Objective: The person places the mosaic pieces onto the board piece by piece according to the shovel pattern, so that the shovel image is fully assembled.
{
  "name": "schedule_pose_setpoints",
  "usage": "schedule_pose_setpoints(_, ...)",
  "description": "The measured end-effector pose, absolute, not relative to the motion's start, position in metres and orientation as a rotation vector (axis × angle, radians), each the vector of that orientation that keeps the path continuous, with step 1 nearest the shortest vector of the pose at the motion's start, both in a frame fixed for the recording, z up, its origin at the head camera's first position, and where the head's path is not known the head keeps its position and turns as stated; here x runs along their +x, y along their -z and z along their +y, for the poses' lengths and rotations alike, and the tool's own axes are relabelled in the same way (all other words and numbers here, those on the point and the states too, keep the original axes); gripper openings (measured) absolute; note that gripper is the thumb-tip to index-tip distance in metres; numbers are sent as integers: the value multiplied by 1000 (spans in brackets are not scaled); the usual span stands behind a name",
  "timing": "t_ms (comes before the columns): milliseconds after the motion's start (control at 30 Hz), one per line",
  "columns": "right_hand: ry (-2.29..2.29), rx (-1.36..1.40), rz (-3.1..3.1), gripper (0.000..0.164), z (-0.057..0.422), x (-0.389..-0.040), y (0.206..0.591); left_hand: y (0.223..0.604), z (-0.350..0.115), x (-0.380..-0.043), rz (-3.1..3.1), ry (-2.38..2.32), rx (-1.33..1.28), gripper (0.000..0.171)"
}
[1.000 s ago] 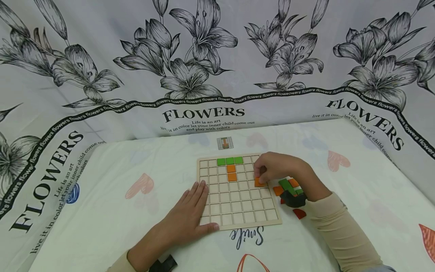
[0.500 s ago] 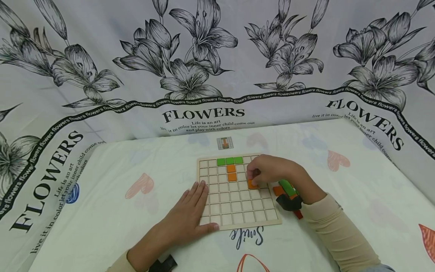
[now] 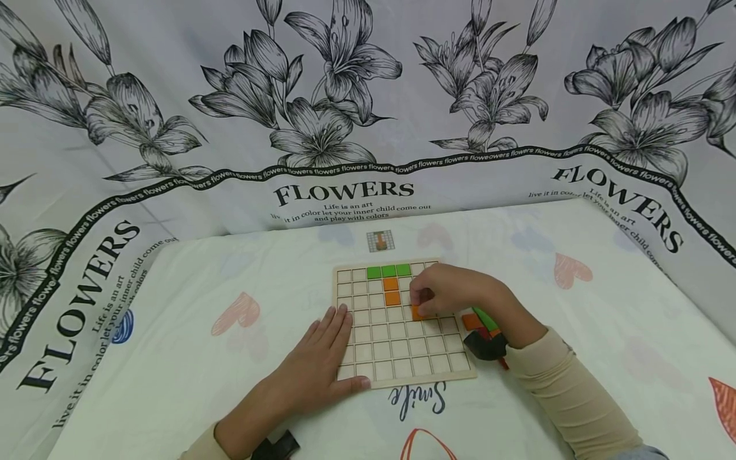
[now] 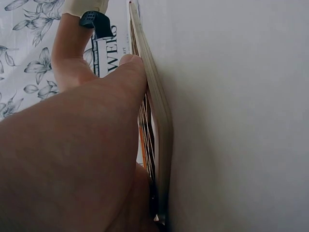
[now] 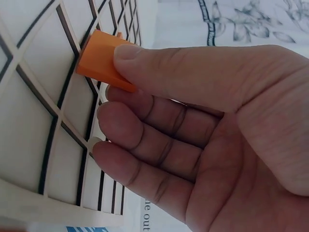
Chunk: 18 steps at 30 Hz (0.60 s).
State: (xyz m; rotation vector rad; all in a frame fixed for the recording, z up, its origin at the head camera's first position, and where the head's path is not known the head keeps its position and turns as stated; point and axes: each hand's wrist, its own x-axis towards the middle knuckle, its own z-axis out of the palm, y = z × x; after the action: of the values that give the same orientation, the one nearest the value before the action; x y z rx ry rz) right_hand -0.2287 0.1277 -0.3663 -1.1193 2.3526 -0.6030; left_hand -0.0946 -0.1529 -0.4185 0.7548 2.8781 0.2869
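A wooden grid board [image 3: 382, 351] lies on the white cloth. Three green square tiles [image 3: 389, 272] fill part of its top row, with two orange tiles [image 3: 391, 291] below the middle one. My left hand [image 3: 313, 364] rests flat over the board's left edge, fingers straight; in the left wrist view its thumb [image 4: 130, 72] lies against the board's side. With thumb and fingers my right hand [image 3: 451, 291] pinches an orange square tile [image 5: 99, 55], held tilted at the grid, right of and below the placed orange ones. The tile's far edge is close to the grid lines.
Loose orange, green and red pieces [image 3: 471, 321] lie right of the board, partly hidden by the black wrist strap [image 3: 485, 345]. A small picture card [image 3: 381, 241] of a grid pattern lies behind the board. A flower-printed curtain [image 3: 322, 76] hangs at the back.
My right hand has moved left across the board with the orange tile, from near the right edge toward the middle columns. The left hand has stayed in place.
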Motion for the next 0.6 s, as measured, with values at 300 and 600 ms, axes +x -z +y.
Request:
schedule_pose_setpoints(300, 640, -1139, 2351, 11, 123, -227, 371, 417, -152, -95, 2872, -299, 748, 107)
schedule_pose_setpoints(600, 646, -1201, 2345, 13, 119, -227, 376, 418, -153, -95, 2872, -295, 762, 107)
